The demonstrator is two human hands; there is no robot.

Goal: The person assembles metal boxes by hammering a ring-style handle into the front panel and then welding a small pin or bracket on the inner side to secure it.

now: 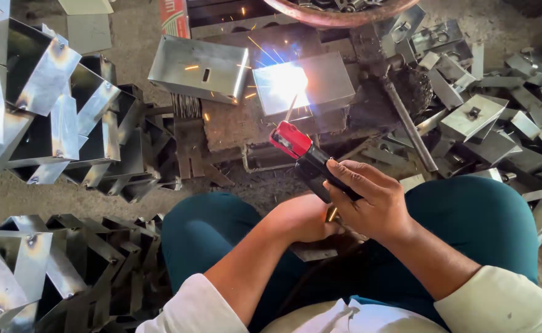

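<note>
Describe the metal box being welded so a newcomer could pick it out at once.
Start at the person's right hand, which holds the red-and-black electrode holder. Follow its thin rod up to the folded sheet-metal box on the stained block. Unlike the similar box to its left, this one carries the white arc glare and sparks.

gritty concrete floor (135,31) strewn with metal offcuts (523,142).

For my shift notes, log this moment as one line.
right hand: grips red-and-black electrode holder | rod tip: sparking on shiny sheet-metal box | left hand: beneath right wrist
</note>
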